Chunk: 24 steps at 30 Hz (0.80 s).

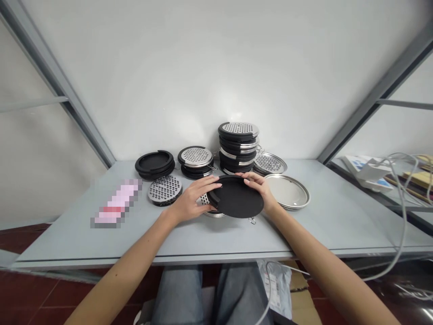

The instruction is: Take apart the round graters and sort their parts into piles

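Observation:
A round black lid (237,198) lies tilted over a perforated metal grater disc (204,201) at the table's middle. My left hand (192,198) grips the lid's left edge, fingers curled over its rim. My right hand (259,187) holds the lid's far right edge, fingers bent along it. Behind the lid stands a tall stack of black-rimmed grater discs (238,146).
A grey table (101,239) carries a black ring stack (154,164), a shorter grater stack (195,161), a loose grater disc (164,189), a grater disc (269,163), a shiny metal plate (289,192) and a pink blurred item (117,203). Cables (402,203) hang at right.

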Each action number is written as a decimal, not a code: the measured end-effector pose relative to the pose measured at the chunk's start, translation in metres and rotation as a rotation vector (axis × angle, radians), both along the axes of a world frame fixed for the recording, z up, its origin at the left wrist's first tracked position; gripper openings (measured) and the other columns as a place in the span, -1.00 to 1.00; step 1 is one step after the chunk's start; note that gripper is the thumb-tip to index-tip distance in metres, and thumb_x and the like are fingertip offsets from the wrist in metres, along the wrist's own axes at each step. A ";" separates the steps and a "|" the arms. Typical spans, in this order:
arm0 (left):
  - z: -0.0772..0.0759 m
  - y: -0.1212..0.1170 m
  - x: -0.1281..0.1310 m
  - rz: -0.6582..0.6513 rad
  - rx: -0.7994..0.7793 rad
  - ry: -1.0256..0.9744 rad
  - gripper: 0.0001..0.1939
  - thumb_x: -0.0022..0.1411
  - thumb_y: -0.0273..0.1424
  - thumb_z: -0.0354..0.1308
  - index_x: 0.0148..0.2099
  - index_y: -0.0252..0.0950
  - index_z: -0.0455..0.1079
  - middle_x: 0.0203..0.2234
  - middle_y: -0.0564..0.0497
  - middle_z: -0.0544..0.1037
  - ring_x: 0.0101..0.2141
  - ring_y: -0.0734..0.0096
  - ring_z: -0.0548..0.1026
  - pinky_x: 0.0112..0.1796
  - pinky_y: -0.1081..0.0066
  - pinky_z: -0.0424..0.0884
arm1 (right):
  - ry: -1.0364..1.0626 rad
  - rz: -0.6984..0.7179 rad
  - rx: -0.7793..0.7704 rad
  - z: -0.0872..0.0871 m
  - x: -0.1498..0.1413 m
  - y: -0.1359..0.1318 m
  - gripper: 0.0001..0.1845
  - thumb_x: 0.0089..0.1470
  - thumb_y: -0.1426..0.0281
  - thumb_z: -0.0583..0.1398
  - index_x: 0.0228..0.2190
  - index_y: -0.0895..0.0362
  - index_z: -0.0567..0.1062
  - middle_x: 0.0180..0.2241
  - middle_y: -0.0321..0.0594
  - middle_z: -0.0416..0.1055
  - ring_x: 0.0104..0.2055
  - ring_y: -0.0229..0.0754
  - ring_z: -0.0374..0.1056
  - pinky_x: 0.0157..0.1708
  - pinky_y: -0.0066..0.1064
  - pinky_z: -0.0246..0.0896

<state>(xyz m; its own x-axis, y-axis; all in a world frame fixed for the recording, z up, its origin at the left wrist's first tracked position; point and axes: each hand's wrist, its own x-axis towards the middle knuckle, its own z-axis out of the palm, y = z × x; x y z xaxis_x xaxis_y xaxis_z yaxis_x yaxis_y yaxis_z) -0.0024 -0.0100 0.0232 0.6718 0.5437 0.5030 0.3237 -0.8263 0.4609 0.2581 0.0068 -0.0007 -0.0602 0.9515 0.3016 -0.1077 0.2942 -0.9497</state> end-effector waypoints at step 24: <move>0.034 0.004 -0.059 0.267 0.143 -0.279 -0.82 0.16 -0.38 0.23 -0.16 -0.26 0.47 -0.16 -0.06 0.57 0.02 0.20 0.45 0.13 0.15 0.29 | 0.265 0.308 -0.128 0.009 0.006 0.001 -0.22 0.11 -0.18 -0.23 0.00 0.05 0.41 0.10 -0.10 0.35 0.17 -0.01 0.23 0.17 -0.07 0.08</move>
<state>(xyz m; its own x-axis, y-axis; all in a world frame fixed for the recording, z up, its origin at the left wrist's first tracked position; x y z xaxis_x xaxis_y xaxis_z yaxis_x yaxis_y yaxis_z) -0.0615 -0.0064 0.0568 0.3436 0.5920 0.7290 0.4143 -0.7922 0.4481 0.2638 0.0077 0.0081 -0.2838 0.9320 0.2255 -0.4175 0.0916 -0.9041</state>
